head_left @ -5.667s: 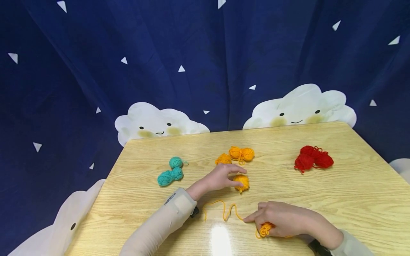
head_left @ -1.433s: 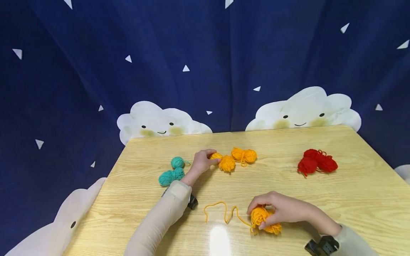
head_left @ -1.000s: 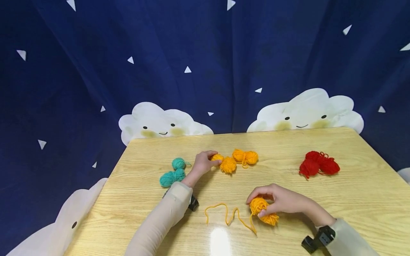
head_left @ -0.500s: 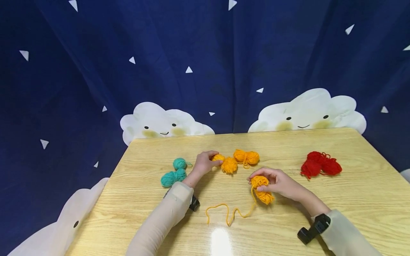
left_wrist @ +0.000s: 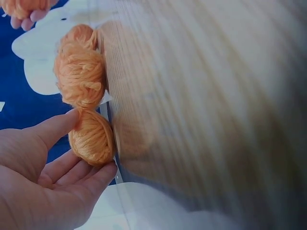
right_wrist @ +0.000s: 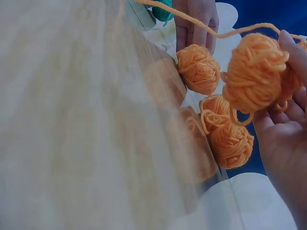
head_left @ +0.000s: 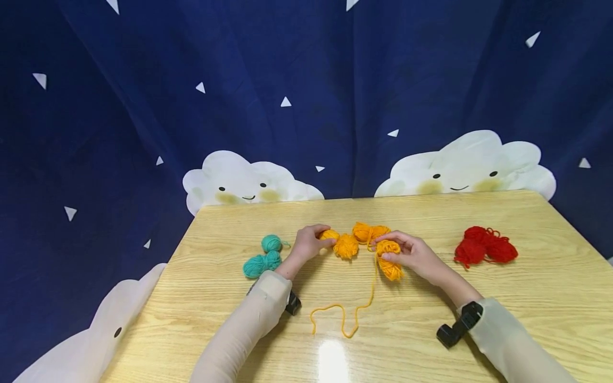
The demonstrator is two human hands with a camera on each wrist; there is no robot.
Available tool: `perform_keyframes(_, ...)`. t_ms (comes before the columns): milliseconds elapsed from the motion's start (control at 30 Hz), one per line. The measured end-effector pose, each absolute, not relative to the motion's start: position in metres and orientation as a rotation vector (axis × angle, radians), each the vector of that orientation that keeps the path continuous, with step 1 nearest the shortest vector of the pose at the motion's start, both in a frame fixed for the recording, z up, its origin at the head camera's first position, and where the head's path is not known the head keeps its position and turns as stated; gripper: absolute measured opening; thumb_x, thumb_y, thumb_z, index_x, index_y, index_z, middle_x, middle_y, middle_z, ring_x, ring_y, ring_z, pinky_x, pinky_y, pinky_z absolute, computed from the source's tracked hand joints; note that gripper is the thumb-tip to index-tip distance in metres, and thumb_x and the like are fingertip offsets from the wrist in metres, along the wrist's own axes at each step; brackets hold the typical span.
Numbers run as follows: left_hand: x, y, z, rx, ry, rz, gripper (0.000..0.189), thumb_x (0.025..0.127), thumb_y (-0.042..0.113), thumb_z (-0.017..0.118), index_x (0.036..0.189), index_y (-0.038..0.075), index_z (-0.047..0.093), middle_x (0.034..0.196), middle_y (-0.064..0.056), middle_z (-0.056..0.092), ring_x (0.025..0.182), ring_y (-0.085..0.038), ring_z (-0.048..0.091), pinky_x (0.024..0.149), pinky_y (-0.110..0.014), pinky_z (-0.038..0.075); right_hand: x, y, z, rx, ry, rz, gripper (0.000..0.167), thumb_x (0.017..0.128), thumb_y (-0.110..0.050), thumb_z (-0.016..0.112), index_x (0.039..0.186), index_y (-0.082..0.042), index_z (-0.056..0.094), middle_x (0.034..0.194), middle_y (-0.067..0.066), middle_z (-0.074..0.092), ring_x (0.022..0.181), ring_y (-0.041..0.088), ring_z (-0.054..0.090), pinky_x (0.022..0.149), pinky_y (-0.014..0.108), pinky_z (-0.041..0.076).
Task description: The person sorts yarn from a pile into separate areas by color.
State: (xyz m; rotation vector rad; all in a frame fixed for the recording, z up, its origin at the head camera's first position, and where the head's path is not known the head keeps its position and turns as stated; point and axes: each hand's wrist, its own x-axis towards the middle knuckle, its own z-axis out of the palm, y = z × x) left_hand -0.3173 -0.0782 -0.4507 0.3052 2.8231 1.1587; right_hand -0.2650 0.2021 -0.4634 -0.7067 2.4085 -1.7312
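My left hand [head_left: 306,244] rests at the table's back-middle, its thumb and fingers round a small orange ball of yarn [left_wrist: 91,138]. Touching that ball is a fuzzier orange ball of yarn [head_left: 346,246], and just behind lies a tied orange yarn bundle [head_left: 366,232], partly hidden. In my right hand [head_left: 423,259] a loosely wound orange yarn bundle [head_left: 390,263] is pinched between thumb and fingers, held above the table in front of the tied one. From it a loose orange strand [head_left: 344,319] hangs down and trails in waves across the wood.
Teal yarn balls [head_left: 261,260] lie left of my left hand. Red yarn [head_left: 485,247] is heaped at the back right. The wooden table [head_left: 479,308] ends at a dark blue curtain [head_left: 287,64] printed with clouds.
My left hand has gone from the front orange ball to the one at the row's left end. My right hand has lifted its orange yarn bundle off the table and carried it toward the back.
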Motion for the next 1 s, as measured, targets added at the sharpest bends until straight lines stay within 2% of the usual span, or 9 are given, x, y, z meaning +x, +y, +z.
perform_keyframes(200, -0.318, -0.079, -0.451, 0.311, 2.820, 1.148, 0.045, 0.090, 0.025, 0.071, 0.130, 0.007, 0.064, 0.134, -0.012, 0.063, 0.119, -0.029, 0.061, 0.100, -0.041, 0.052, -0.274, 0.195, -0.464, -0.692, 2.502, -1.666, 0.034, 0.092, -0.026, 0.068, 0.125, -0.019, 0.063, 0.125, 0.005, 0.065, 0.106, -0.004, 0.055, 0.082, 0.016, 0.047)
perform_keyframes(233, -0.318, -0.079, -0.451, 0.311, 2.820, 1.149, 0.045, 0.090, 0.025, 0.071, 0.130, 0.007, 0.064, 0.133, -0.012, 0.064, 0.119, -0.029, 0.061, 0.100, -0.041, 0.052, -0.275, 0.194, -0.464, -0.704, 2.524, -1.645, 0.035, 0.092, -0.027, 0.069, 0.125, -0.019, 0.063, 0.126, 0.004, 0.065, 0.114, -0.002, 0.055, 0.088, 0.016, 0.048)
perform_keyframes(367, -0.319, -0.079, -0.452, 0.306, 2.824, 1.146, 0.044, 0.090, 0.026, 0.071, 0.130, 0.007, 0.064, 0.133, -0.011, 0.064, 0.118, -0.029, 0.061, 0.099, -0.041, 0.052, -0.278, 0.184, -0.463, -0.778, 2.653, -1.509, 0.039, 0.089, -0.028, 0.072, 0.125, -0.017, 0.063, 0.129, 0.001, 0.065, 0.124, 0.013, 0.055, 0.102, 0.034, 0.050)
perform_keyframes(467, -0.318, -0.079, -0.452, 0.305, 2.823, 1.150, 0.044, 0.090, 0.026, 0.071, 0.129, 0.007, 0.064, 0.132, -0.011, 0.064, 0.117, -0.029, 0.061, 0.099, -0.041, 0.053, -0.279, 0.178, -0.463, -0.860, 2.732, -1.414, 0.040, 0.087, -0.023, 0.074, 0.124, -0.012, 0.064, 0.128, 0.006, 0.066, 0.122, 0.027, 0.058, 0.101, 0.051, 0.049)
perform_keyframes(500, -0.318, -0.079, -0.451, 0.305, 2.823, 1.152, 0.044, 0.090, 0.026, 0.071, 0.129, 0.007, 0.064, 0.132, -0.012, 0.064, 0.116, -0.029, 0.061, 0.098, -0.041, 0.053, -0.280, 0.176, -0.464, -0.886, 2.751, -1.388, 0.040, 0.086, -0.021, 0.075, 0.124, -0.011, 0.064, 0.126, 0.007, 0.067, 0.121, 0.029, 0.058, 0.100, 0.053, 0.050)
perform_keyframes(733, -0.316, -0.079, -0.450, 0.307, 2.821, 1.154, 0.044, 0.090, 0.027, 0.071, 0.129, 0.008, 0.065, 0.133, -0.011, 0.064, 0.117, -0.028, 0.061, 0.098, -0.040, 0.053, -0.281, 0.170, -0.465, -1.004, 2.839, -1.216, 0.042, 0.082, -0.014, 0.079, 0.122, -0.009, 0.064, 0.122, 0.011, 0.068, 0.114, 0.031, 0.062, 0.096, 0.051, 0.052)
perform_keyframes(1000, -0.317, -0.078, -0.451, 0.297, 2.835, 1.150, 0.043, 0.090, 0.026, 0.072, 0.128, 0.008, 0.065, 0.129, -0.012, 0.066, 0.114, -0.028, 0.063, 0.097, -0.040, 0.054, -0.283, 0.167, -0.466, -1.020, 2.821, -1.104, 0.049, 0.082, -0.020, 0.079, 0.126, -0.009, 0.060, 0.125, 0.011, 0.064, 0.116, 0.031, 0.061, 0.097, 0.049, 0.051)
